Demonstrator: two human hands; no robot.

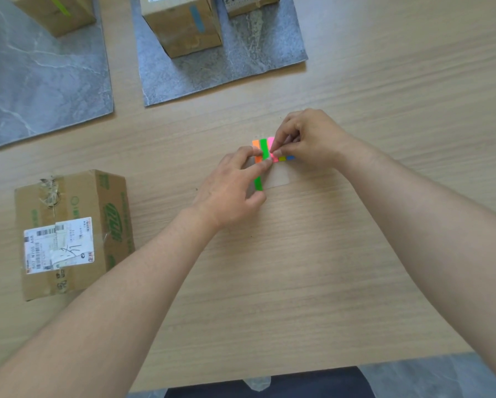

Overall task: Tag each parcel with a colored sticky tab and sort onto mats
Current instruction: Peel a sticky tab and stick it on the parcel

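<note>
A clear sheet of colored sticky tabs [262,156] lies in the middle of the wooden table, with orange, green, pink, yellow and blue strips. My left hand [232,188] presses the sheet down with its fingers at the orange and green tabs. My right hand [307,136] pinches the pink tab [271,142] between thumb and forefinger. An untagged cardboard parcel [71,231] with a white shipping label lies at the left. A parcel with a blue tab [183,24] stands on the middle grey mat [221,73]. A parcel with a green tab [54,10] stands on the left grey mat [40,81].
A third small parcel [249,4] sits at the far edge of the middle mat. The table's near edge [298,372] runs along the bottom, with dark clothing below it. Bare wood stretches to the right of my hands.
</note>
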